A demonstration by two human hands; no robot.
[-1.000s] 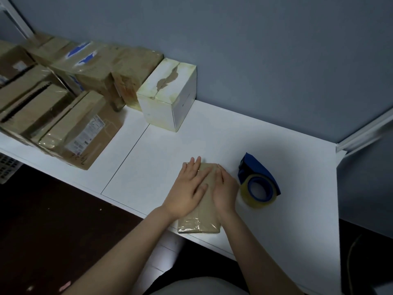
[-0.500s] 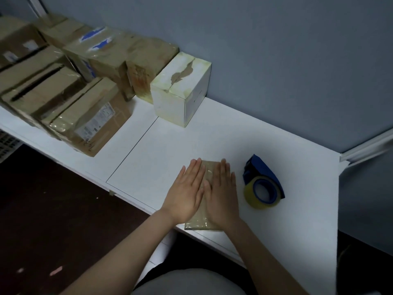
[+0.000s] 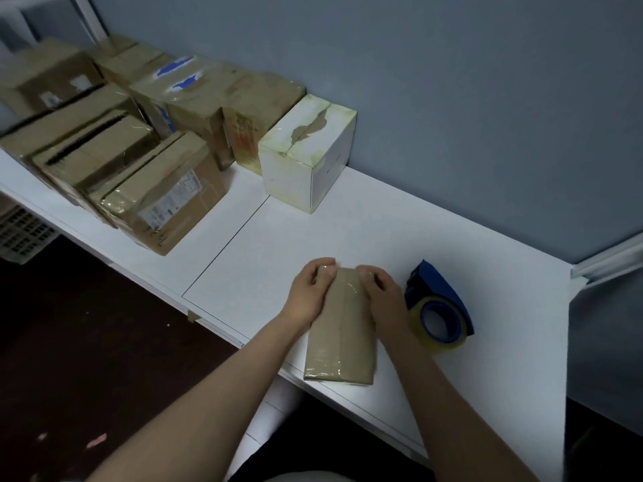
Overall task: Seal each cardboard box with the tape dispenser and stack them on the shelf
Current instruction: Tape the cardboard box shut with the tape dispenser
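Observation:
A small flat cardboard box (image 3: 342,332) wrapped in clear tape lies on the white shelf (image 3: 348,234) near its front edge. My left hand (image 3: 311,293) grips its far left corner with curled fingers. My right hand (image 3: 384,297) grips the far right corner the same way. A blue tape dispenser (image 3: 436,307) with a roll of clear tape lies on the shelf just right of my right hand, untouched.
A white box (image 3: 308,158) with torn top paper stands against the blue wall. Several brown cardboard boxes (image 3: 146,151) crowd the shelf's left part. A white rail (image 3: 609,262) juts out at the right. Dark floor lies below the shelf's front edge.
Both hands lay flat on top of the small box before. They have slid to its far end and curled round its corners. The view has shifted right, so things appear further left.

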